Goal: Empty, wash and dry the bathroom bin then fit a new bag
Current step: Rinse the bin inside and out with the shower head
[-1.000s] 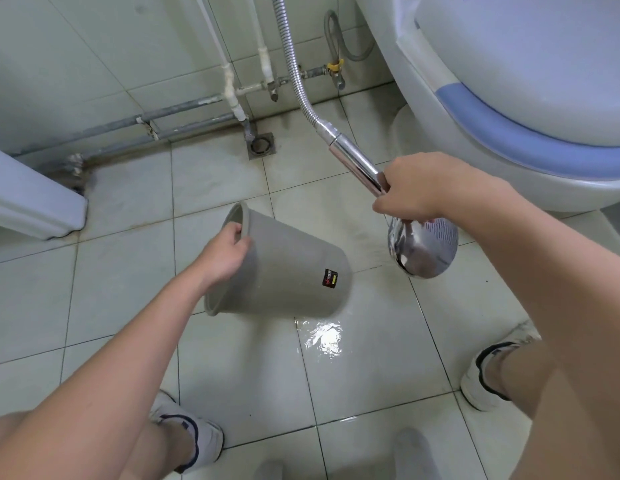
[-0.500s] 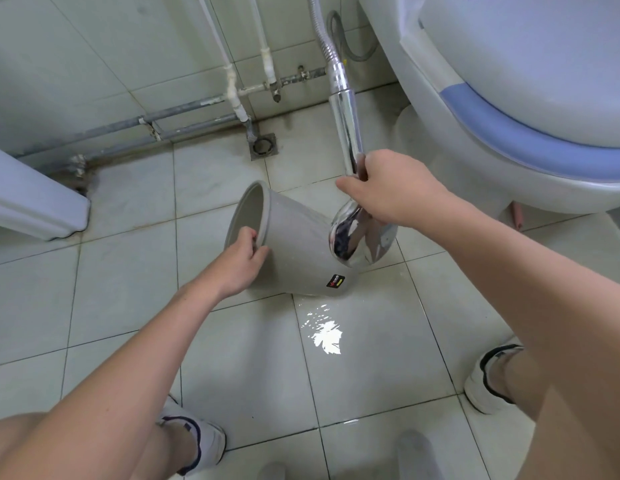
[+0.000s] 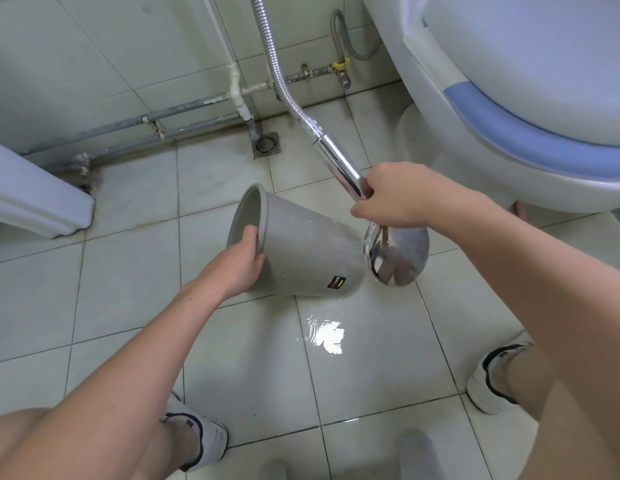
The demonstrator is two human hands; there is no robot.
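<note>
The left hand's (image 3: 237, 263) thumb dips out of sight inside the grey bin (image 3: 301, 251), whose inside and base stay unseen. The right hand (image 3: 402, 199) covers the middle of the chrome shower head's (image 3: 395, 256) handle. The bin's small label (image 3: 337, 283) is too small to read. The toilet (image 3: 509, 98) runs past the right edge; the metal hose (image 3: 274, 64) leaves at the top.

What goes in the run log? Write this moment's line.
stage: washing | left hand: grips bin rim, tilted | right hand: holds shower head beside bin
</note>
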